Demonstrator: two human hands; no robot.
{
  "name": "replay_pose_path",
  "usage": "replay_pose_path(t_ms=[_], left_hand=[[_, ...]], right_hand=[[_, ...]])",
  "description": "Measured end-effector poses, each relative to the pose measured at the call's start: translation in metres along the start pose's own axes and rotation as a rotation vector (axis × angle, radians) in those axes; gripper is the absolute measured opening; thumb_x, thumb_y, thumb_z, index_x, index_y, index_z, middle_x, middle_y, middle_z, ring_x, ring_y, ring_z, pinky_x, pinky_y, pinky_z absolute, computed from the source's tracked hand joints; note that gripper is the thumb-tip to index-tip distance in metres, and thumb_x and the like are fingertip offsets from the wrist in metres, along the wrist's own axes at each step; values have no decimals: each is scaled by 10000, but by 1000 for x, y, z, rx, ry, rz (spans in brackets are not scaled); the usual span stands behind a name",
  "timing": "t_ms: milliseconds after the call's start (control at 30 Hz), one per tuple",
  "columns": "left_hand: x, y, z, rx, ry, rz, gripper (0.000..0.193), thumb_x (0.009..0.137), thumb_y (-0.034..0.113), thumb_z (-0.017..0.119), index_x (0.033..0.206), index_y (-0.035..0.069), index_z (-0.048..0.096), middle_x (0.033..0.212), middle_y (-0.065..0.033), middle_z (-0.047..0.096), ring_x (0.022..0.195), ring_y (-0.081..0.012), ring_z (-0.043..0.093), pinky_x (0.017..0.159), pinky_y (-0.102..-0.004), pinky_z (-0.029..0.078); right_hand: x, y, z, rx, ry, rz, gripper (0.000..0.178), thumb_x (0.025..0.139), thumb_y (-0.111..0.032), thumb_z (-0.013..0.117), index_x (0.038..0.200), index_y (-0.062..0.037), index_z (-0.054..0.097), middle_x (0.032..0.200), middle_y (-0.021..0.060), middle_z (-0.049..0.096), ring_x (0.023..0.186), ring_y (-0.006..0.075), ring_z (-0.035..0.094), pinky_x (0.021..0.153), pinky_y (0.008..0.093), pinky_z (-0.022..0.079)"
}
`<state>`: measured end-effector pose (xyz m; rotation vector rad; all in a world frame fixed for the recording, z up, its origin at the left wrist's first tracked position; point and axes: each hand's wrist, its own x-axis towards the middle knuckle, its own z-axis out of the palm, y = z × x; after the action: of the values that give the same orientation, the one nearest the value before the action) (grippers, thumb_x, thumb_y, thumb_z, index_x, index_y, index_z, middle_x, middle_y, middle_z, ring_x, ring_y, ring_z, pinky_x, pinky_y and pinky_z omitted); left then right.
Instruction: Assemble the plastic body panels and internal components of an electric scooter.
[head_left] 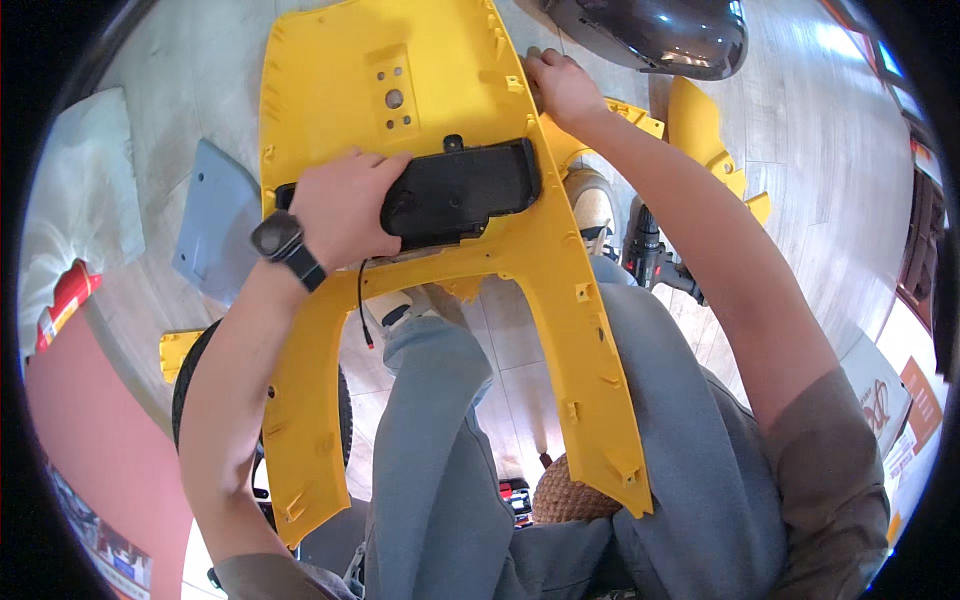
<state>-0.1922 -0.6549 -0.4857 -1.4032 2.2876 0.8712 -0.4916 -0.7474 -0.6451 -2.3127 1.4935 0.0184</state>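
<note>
A large yellow plastic body panel (335, 70) with two long legs lies across my lap, its ribbed inner side up. Set across its middle is a long black plastic housing (470, 190). My left hand (345, 205), with a dark watch at the wrist, grips that housing, thumb at the near edge and fingers over the far one. Below it hangs a thin black cable (361, 300) with a red-tipped plug. On the far right edge of the panel, my right hand (565, 88) has its fingers curled round the rim; its fingertips are partly hidden.
A glossy dark shell (650, 35) lies at the far right, near other yellow panels (700, 125). A black tool (648, 250) stands beside my right leg. At the left are a grey-blue panel (215, 220), a white plastic bag (85, 180) and a black tyre (188, 390). A woven brown seat (570, 495) shows below.
</note>
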Motion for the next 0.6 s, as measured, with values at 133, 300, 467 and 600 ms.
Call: replay_pose_path(t_ms=[133, 300, 467, 600], left_hand=[[-21, 15, -43, -23, 152, -3, 790, 580, 266, 844, 1314, 85, 618, 1151, -156, 684, 1060, -330, 653, 930, -396, 534], [-30, -9, -65, -598, 143, -224, 722, 705, 296, 842, 1283, -60, 595, 1131, -124, 723, 1025, -237, 705, 917, -371, 539], [-36, -16, -53, -1666, -51, -437, 549, 921, 407, 685, 1310, 27, 605, 1162, -98, 712, 1019, -201, 703, 933, -354, 562], [-34, 27, -52, -1964, 57, -582, 553, 935, 476, 655, 1303, 65, 613, 1179, -103, 706, 1077, -228, 689, 958, -407, 552]], right_hand=[[-1, 5, 0, 43, 61, -62, 367, 899, -97, 563, 1256, -156, 620, 1291, 108, 596, 1185, 367, 577, 1008, 433, 505], [-12, 3, 0, 77, 155, -53, 338, 867, -115, 621, 1203, -144, 634, 1265, 101, 620, 1199, 353, 557, 1002, 425, 506], [-12, -3, -13, 214, 331, 36, 253, 847, -119, 641, 1099, -102, 649, 1113, 92, 679, 1147, 331, 589, 959, 434, 510], [-6, -51, -58, 631, 689, 214, 193, 858, -121, 650, 1036, -45, 649, 1017, 111, 681, 951, 288, 639, 850, 407, 515]])
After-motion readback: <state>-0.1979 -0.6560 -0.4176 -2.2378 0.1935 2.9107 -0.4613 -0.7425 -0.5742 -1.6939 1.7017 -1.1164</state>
